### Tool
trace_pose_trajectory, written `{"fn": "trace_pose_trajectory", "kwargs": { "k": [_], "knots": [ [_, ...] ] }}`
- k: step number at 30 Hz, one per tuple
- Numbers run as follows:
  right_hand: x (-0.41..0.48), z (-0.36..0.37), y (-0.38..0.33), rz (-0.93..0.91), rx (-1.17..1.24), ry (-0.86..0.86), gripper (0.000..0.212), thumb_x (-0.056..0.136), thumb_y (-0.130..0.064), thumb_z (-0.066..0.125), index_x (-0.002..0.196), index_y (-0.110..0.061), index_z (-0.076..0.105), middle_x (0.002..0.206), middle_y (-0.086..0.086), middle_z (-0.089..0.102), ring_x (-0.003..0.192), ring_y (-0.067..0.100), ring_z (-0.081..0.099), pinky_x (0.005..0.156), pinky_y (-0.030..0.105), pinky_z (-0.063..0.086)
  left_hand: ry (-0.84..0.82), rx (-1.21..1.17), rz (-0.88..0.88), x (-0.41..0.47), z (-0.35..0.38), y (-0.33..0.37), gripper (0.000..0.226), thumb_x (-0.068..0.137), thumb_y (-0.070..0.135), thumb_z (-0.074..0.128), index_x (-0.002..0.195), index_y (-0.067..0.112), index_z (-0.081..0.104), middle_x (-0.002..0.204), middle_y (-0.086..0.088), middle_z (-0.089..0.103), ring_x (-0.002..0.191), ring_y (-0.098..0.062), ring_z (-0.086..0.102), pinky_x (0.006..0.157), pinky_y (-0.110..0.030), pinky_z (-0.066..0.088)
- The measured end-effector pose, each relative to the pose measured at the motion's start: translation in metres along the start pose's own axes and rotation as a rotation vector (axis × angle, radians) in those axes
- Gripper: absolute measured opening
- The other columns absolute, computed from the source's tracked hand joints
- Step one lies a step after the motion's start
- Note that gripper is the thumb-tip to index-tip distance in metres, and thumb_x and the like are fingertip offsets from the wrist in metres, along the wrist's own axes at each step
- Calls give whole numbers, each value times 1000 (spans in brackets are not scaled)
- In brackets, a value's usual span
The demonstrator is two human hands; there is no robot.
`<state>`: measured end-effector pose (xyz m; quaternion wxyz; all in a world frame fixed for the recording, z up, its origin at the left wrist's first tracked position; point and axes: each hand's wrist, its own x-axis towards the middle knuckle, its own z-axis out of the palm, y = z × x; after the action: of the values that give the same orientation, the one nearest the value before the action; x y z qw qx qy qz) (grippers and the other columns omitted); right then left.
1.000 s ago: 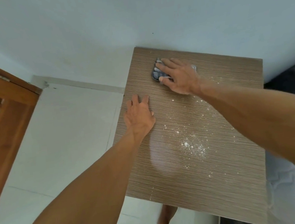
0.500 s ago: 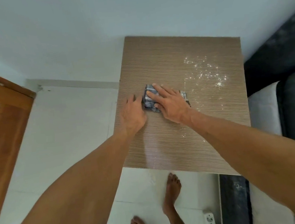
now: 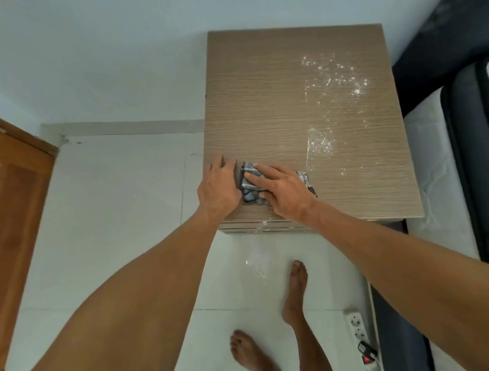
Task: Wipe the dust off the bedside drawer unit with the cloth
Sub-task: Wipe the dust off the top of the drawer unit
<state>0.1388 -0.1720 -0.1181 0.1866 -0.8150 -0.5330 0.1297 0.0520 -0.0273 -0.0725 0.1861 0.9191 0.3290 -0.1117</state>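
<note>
The bedside drawer unit (image 3: 272, 90) stands against the pale wall, its wood-grain top seen from above. A crumpled grey-and-white cloth (image 3: 250, 181) lies on that top near the front left corner. The right hand (image 3: 280, 192) presses flat on the cloth, fingers stretched forward and slightly spread, covering most of it; bits of fabric stick out past the fingertips and on the hand's right side. The left hand (image 3: 218, 190) rests palm-down on the top just beside the cloth, at the left edge, fingers close together. White dust (image 3: 335, 82) speckles the back right part of the top, with a smaller patch (image 3: 320, 143) nearer the cloth. A mattress (image 3: 429, 164) adjoins the unit's right side. Below, bare feet stand on white floor tiles (image 3: 118, 215), a power strip (image 3: 359, 332) lies by the bed, and a wooden louvred door (image 3: 1, 198) is at the left.
</note>
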Motion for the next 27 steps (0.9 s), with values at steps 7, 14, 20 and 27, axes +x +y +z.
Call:
{"fn": "trace_pose_trajectory", "kwargs": {
  "k": [7,14,20,27],
  "knots": [
    [-41,13,-30,15,19,24,56,83,1,71,135,-14,59,143,11,54,99,36,54,93,46,48,4,-25,42,-19,6,-9,56,87,16,64,139,18,43,144,-5,37,129,-29,36,96,-42,46],
    [-77,-12,-38,-197,-23,-121,61,66,6,80,121,-16,69,130,2,65,83,23,61,80,33,50,-8,-7,7,-21,7,1,41,92,16,58,132,17,49,134,-7,45,121,-29,43,92,-41,46],
    [-49,-66,26,3,3,-109,56,90,-3,61,140,-24,52,146,0,51,106,27,52,99,39,43,10,-26,35,5,3,37,41,92,12,60,132,12,51,134,-10,49,123,-29,45,101,-38,40],
    [34,-133,109,86,-18,20,48,92,-1,60,138,-13,53,144,13,52,127,35,48,112,43,28,-3,-32,46,57,9,90,51,89,13,65,137,12,47,143,-13,42,128,-30,43,106,-39,37]
  ]
}}
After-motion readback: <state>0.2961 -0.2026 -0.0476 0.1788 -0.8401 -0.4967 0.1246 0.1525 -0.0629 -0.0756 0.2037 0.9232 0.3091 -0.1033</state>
